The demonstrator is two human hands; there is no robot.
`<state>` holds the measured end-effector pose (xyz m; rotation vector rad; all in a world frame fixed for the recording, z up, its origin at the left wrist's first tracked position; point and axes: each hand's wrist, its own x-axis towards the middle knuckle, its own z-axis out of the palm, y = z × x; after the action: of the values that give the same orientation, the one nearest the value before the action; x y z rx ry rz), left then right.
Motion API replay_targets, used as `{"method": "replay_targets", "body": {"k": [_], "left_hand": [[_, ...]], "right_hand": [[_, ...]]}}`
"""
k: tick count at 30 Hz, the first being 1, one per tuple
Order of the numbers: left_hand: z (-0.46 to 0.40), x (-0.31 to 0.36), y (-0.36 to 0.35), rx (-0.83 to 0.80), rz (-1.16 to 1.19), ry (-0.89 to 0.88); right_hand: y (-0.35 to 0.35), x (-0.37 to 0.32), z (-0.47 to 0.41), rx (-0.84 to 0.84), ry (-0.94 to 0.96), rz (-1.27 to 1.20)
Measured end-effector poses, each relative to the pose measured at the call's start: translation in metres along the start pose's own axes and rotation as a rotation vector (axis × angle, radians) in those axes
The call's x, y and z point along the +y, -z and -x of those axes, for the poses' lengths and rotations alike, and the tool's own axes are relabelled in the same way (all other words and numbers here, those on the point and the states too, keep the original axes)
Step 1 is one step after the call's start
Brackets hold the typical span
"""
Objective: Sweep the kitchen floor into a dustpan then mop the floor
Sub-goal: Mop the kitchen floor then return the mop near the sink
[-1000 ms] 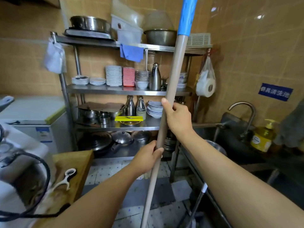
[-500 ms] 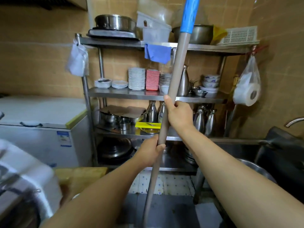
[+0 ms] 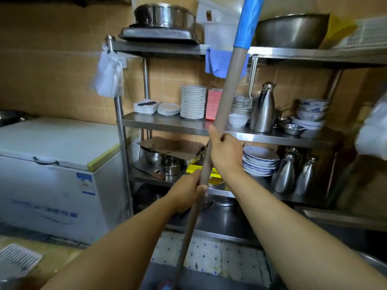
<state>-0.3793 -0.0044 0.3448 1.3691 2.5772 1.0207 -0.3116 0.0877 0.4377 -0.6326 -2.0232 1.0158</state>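
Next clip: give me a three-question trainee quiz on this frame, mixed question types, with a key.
1. True or false: both hands grip the long handle.
2. Which hand is higher on it? A) left hand B) right hand
3. Fill in: the handle's upper section is covered in ____.

Key: 1 true. 2 B. 3 blue. The handle's head is out of frame, so broom or mop cannot be told. The blue cloth hangs from the top level of the steel rack; the chest freezer stands to the rack's left.

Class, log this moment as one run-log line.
left hand: grips pole | right hand: grips pole higher | pole head: unseen
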Motion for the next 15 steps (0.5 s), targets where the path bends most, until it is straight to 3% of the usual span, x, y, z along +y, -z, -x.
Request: {"method": "replay_targets", "body": {"k": [6, 15], "left_hand": [[-0.069, -0.027, 0.003, 0.003, -0.064, 0.000], [-0.162, -0.103, -0.019, -0.130, -0.155, -0.005]], "right_hand": [[-0.033, 0.017, -0.062, 0.024, -0.015, 0.013], [-0.096, 0.066, -0.115, 0.117, 0.013, -0.009]]}}
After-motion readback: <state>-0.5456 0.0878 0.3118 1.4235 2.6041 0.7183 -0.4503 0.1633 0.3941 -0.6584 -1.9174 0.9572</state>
